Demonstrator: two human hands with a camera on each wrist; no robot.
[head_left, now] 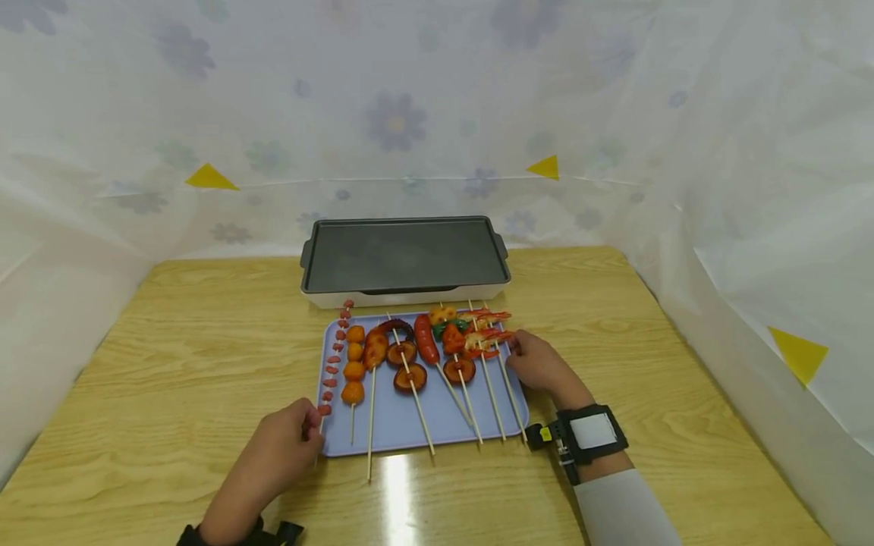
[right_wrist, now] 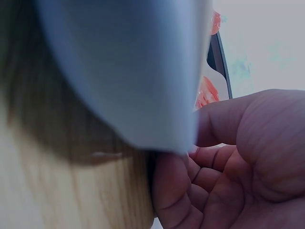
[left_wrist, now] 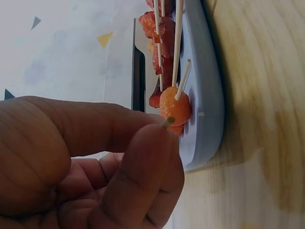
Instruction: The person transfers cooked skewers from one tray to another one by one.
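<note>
My left hand (head_left: 283, 444) pinches the bare stick of a skewer of small red pieces (head_left: 333, 359) between thumb and finger. This skewer lies along the left edge of a pale lilac tray (head_left: 392, 428); its stick end (left_wrist: 169, 121) pokes out of the pinch in the left wrist view. At the tray's right edge my right hand (head_left: 542, 368) grips the rim, with fingers curled underneath in the right wrist view. Nearest to that hand are shrimp skewers (head_left: 488, 336). Between the hands lie skewers of orange balls (head_left: 353, 370), mushroom slices (head_left: 410, 378) and a red sausage (head_left: 426, 339).
A dark rectangular griddle (head_left: 410, 254) on a white base stands right behind the tray. Several stick ends overhang the tray's front edge. A flower-patterned sheet (head_left: 396, 121) hangs behind the wooden table (head_left: 184, 364), with more white sheeting (head_left: 771, 227) at the right.
</note>
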